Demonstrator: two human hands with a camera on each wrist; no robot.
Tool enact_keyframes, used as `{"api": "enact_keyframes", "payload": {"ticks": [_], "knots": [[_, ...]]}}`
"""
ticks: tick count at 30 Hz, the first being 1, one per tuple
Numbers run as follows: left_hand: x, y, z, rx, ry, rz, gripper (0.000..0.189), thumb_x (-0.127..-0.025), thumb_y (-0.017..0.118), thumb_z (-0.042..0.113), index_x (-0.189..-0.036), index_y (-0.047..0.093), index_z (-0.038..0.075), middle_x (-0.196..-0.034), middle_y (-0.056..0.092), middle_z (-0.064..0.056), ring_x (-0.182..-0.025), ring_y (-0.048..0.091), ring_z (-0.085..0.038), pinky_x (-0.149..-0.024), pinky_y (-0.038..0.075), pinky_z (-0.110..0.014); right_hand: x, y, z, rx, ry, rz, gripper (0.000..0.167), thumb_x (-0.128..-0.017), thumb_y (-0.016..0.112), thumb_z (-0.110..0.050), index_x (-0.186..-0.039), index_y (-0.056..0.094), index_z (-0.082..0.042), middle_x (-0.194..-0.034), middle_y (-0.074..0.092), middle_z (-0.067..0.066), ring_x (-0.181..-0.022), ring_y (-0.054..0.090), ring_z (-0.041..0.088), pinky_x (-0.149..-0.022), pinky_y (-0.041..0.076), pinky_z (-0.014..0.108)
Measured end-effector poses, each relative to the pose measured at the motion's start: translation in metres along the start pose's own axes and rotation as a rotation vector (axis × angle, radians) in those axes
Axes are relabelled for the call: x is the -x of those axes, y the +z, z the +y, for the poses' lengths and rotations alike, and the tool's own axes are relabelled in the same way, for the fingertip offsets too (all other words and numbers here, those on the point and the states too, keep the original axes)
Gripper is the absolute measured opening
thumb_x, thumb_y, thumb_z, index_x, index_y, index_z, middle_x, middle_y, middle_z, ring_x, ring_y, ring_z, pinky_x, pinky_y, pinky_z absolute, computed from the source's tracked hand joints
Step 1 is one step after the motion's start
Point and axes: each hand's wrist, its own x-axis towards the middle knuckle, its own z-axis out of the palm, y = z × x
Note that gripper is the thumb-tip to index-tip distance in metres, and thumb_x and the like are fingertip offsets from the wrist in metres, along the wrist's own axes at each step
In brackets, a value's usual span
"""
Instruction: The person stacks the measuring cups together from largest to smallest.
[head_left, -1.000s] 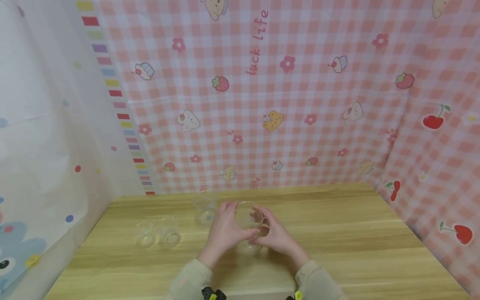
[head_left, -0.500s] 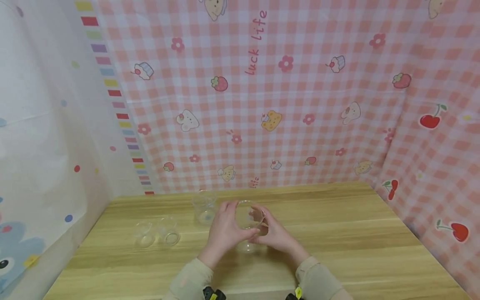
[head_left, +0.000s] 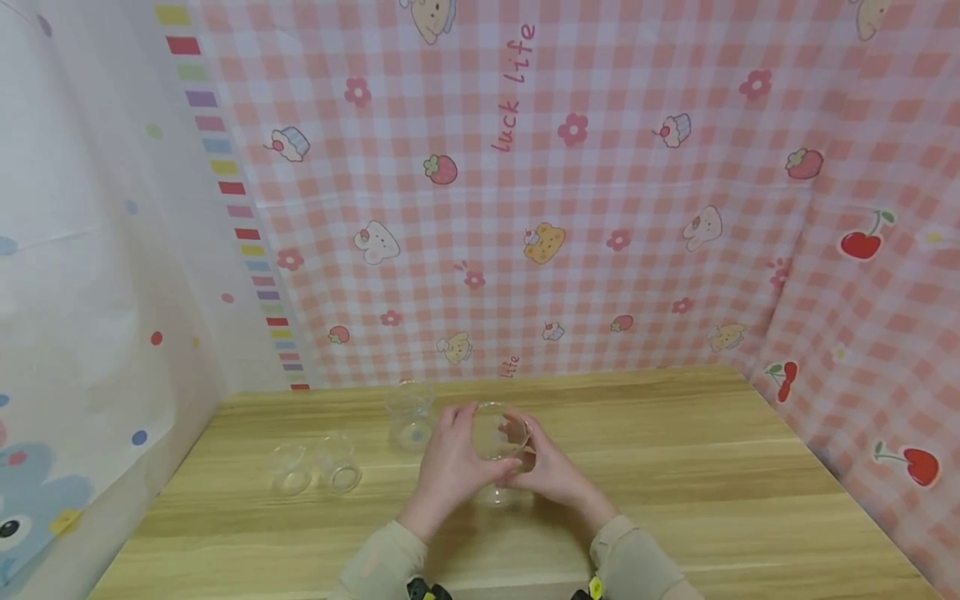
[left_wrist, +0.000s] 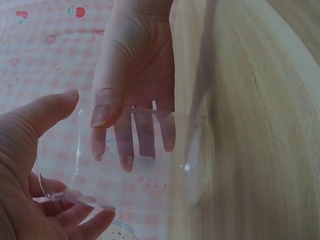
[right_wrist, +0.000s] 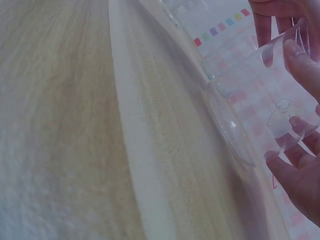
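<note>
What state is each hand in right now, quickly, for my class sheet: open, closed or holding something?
Left hand: holding the clear cup from its left side.
Right hand: holding the same clear cup from its right.

Clear cup [right_wrist: 257, 102]: see-through, rounded base pointing left, cloth showing through its wall
Right hand [right_wrist: 300, 182]: gripping the clear cup, thumb on the upper wall, fingers on the lower side
Left hand [right_wrist: 280, 9]: cut off at the top right corner, fingers at the cup
Wood-grain tabletop [right_wrist: 75, 105]: crossed lengthwise by a pale strip [right_wrist: 139, 150]
Gingham cloth [right_wrist: 237, 46]: pink and white, with a row of coloured blocks [right_wrist: 221, 26]
</note>
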Motion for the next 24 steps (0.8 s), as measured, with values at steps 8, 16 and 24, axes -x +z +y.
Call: {"api": "enact_keyframes", "payload": {"ticks": [8,16,24], "knots": [[0.0,-0.005,-0.006,0.042,-0.005,-0.059,0.107,-0.067,0.088,0.051,-0.146,0.04,-0.003,-0.136,0.05,-0.021,-0.119,0.054,-0.036,-0.095,0.049,-0.053,0.0,-0.001,-0.001,0.01,-0.008,0.007,0.091,-0.079,0.081,-0.003,-0.151,0.026,-0.005,-0.146,0.038,0.033,-0.134,0.04,0.043,-0.107,0.041,0.043],[0.004,-0.012,-0.016,0.028,0.039,-0.076,0.106,-0.068,0.088,0.049,-0.148,0.038,-0.001,-0.136,0.051,-0.023,-0.12,0.054,-0.038,-0.096,0.047,-0.056,0.0,-0.002,-0.001,0.056,0.014,-0.002,0.091,-0.08,0.082,-0.007,-0.151,0.026,-0.007,-0.147,0.04,0.03,-0.132,0.043,0.042,-0.108,0.039,0.049],[0.008,-0.018,-0.026,0.028,0.049,-0.09,0.099,-0.07,0.087,0.047,-0.145,0.043,0.001,-0.135,0.054,-0.019,-0.114,0.058,-0.034,-0.092,0.051,-0.053,0.0,-0.002,-0.001,0.079,0.032,0.003,0.091,-0.08,0.082,-0.01,-0.152,0.026,-0.011,-0.148,0.041,0.026,-0.134,0.042,0.04,-0.108,0.037,0.053]]}}
